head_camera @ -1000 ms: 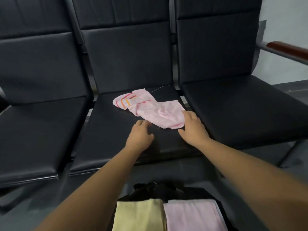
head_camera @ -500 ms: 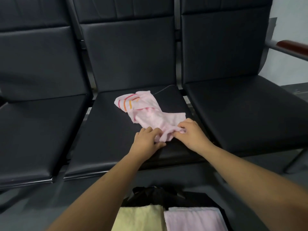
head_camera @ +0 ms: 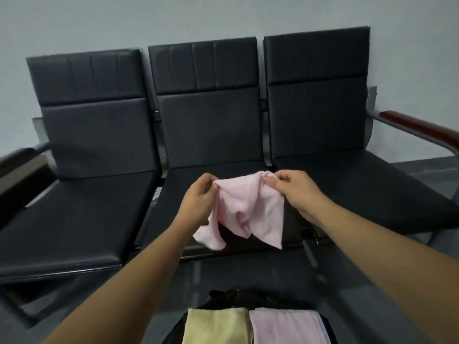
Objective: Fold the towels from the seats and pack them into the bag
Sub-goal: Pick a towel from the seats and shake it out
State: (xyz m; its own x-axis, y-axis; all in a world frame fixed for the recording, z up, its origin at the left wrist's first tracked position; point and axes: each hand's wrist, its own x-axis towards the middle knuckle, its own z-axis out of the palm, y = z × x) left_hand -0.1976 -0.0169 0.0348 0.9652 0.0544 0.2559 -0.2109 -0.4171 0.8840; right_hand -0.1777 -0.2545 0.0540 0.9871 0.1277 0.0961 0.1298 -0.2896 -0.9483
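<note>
A yellow towel point(head_camera: 216, 326) and a folded pink towel point(head_camera: 285, 326) already lie in the bag point(head_camera: 223, 297) at bottom centre; the seats point(head_camera: 74, 219) show no others. The loose pink towel point(head_camera: 248, 209) hangs crumpled at mid-frame (not yet folded), its top edge pinched by the left hand point(head_camera: 198, 197) and right hand point(head_camera: 295, 192)

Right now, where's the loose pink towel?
The towel hangs mid-frame in the head view, in front of the middle seat, its top corners pinched by the left hand and right hand.
</note>
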